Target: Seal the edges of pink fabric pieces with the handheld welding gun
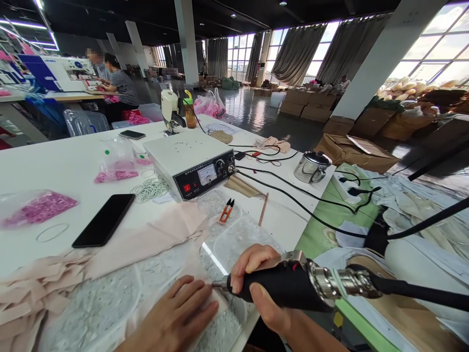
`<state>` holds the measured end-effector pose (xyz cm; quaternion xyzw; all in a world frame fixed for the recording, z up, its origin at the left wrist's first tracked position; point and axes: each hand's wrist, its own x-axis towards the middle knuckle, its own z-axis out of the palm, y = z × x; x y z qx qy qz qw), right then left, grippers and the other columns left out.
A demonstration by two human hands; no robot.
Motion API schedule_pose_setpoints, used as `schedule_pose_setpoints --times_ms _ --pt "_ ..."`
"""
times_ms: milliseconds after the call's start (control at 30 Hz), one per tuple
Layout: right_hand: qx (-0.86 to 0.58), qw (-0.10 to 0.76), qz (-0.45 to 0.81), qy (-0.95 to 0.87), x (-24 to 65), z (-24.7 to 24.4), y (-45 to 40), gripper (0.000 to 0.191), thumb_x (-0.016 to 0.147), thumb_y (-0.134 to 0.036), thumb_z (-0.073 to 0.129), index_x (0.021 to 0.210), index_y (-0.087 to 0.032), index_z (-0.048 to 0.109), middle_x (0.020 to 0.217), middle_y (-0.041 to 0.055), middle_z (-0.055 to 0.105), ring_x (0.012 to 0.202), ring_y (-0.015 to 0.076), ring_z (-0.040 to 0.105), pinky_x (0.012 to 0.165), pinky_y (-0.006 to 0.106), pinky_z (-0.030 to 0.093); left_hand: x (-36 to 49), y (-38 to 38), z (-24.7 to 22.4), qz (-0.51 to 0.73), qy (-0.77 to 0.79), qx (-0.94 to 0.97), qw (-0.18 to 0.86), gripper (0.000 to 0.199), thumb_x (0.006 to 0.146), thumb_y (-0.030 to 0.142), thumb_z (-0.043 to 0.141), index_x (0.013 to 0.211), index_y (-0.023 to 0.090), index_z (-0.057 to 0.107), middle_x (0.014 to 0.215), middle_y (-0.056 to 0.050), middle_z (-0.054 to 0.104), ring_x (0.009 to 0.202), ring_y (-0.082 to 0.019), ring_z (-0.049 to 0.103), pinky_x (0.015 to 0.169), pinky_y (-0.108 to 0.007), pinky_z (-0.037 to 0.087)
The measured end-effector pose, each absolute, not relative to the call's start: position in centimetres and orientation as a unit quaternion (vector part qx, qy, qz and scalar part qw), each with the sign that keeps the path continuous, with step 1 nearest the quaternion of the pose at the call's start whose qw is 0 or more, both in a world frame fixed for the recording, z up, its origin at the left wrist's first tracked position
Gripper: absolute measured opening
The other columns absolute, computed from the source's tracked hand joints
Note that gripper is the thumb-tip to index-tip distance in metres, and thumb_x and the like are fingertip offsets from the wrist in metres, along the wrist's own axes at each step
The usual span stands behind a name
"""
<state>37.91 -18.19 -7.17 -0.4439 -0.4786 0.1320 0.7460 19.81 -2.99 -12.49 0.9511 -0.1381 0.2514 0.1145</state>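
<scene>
My right hand (262, 283) is wrapped round a black handheld ultrasonic welder (289, 286), with its metal tip pointing left. The tip meets the beige fabric (198, 261) right beside the fingertips of my left hand (179, 308). That left hand lies flat, fingers stretched out, pressing the fabric onto a glossy marbled board (161, 274). Behind the hands stands a white control box (190, 156) with a black front panel, dial and red switch. Orange thread snips (226, 211) and a brown pencil-like stick (263, 209) lie between the box and the welder.
A black phone (104, 220), bags of pink pieces (46, 205), rubber bands (152, 189) and fabric strips (32, 288) lie leftward. A lidded metal mug (312, 167) stands at the right edge. A black cable (304, 210) crosses the right side. People sit by a sewing machine (54, 73).
</scene>
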Motion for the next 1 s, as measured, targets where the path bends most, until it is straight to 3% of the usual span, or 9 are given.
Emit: schedule_pose_setpoints --times_ms 267,567,733,867,1000 --pt "-0.413 0.787 0.160 -0.430 37.6 -7.1 -20.5 0.017 0.098 -0.043 0.059 0.107 -0.029 0.056 0.085 0.0004 0.061 0.057 0.0140 0.059 0.055 0.031 0.053 19.0 -5.6 -14.8 0.297 -0.091 0.948 0.071 0.041 0.108 0.013 0.033 0.128 0.019 0.068 0.118 -0.011 0.074 0.114 -0.025 0.065 0.104 -0.042 0.048" --pt "-0.389 0.804 0.150 -0.424 36.8 -7.6 -21.0 0.020 0.092 -0.042 0.060 0.107 -0.030 0.054 0.084 0.0004 0.059 0.046 0.0117 0.055 0.044 0.028 0.048 17.3 -5.7 -11.2 0.195 -0.082 0.976 0.057 0.041 0.113 0.019 0.029 0.139 0.016 0.061 0.131 -0.011 0.072 0.125 -0.021 0.064 0.108 -0.031 0.050" --pt "-0.422 0.769 0.171 -0.449 37.1 -6.5 -21.4 0.016 0.096 -0.041 0.061 0.105 -0.029 0.056 0.082 0.0008 0.064 0.054 0.0139 0.063 0.054 0.031 0.055 17.7 -4.4 -9.8 0.190 -0.093 0.976 0.051 0.038 0.112 0.014 0.034 0.137 0.018 0.062 0.130 -0.010 0.073 0.129 -0.022 0.063 0.107 -0.033 0.052" --pt "-0.382 0.824 0.125 -0.399 36.5 -7.5 -21.2 0.020 0.094 -0.044 0.064 0.102 -0.027 0.059 0.077 -0.0004 0.063 0.048 0.0118 0.059 0.046 0.027 0.050 17.7 -4.1 -9.5 0.174 -0.078 0.982 0.016 0.037 0.112 0.014 0.035 0.131 0.020 0.067 0.131 -0.010 0.072 0.126 -0.022 0.064 0.101 -0.034 0.054" --pt "-0.355 0.826 0.224 -0.376 37.0 -9.2 -21.2 0.020 0.091 -0.044 0.073 0.103 -0.029 0.065 0.084 0.0013 0.070 0.048 0.0134 0.064 0.047 0.029 0.054 17.5 -4.6 -9.5 0.167 -0.066 0.984 -0.003 0.040 0.113 0.016 0.031 0.128 0.020 0.068 0.129 -0.010 0.072 0.126 -0.022 0.064 0.100 -0.035 0.054"
